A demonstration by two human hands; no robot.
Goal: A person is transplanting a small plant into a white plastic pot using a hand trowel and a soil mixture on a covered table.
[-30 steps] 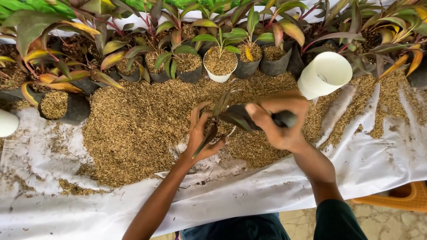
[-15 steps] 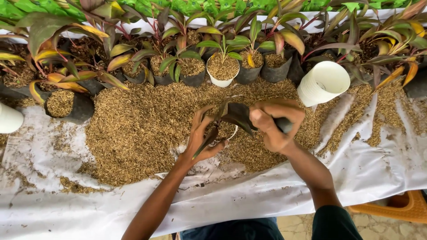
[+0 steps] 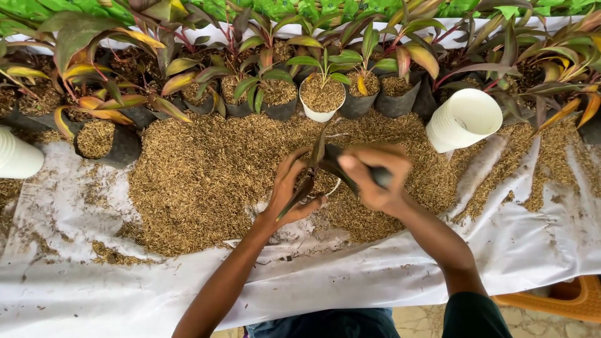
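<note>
— Left hand (image 3: 289, 191)?
— Cupped around a small pot (image 3: 330, 185), fingers curled against its near side, steadying a young plant (image 3: 311, 170) with dark, narrow leaves. Clenched loosely, not flat.
— And the right hand (image 3: 374, 177)?
— Closed around a dark scoop (image 3: 350, 170), thumb on top, tip angled down toward the pot held by the left. Touching or just above the plant's base: cannot tell.
— Where exactly, the pot?
— Between the two hands, mostly hidden by them; only a pale sliver of rim peeking out under the scoop. Sitting on the heap of brown husk (image 3: 200, 181) spread to the left of the grip and beneath it.
— Under the husk?
— A white plastic sheet (image 3: 350, 275), wrinkled, running toward the body and off both sides.
— Beyond the grip?
— A row of planted pots (image 3: 278, 100) with green, red and yellow leaves, well past the fingertips; one white pot (image 3: 322, 103) filled with husk straight ahead of the hands.
— To the right?
— A stack of white cups (image 3: 462, 120) lying on its side, mouth facing here, near but apart from the right hand.
— Far left?
— Another white cup (image 3: 15, 156) at the edge, well apart.
</note>
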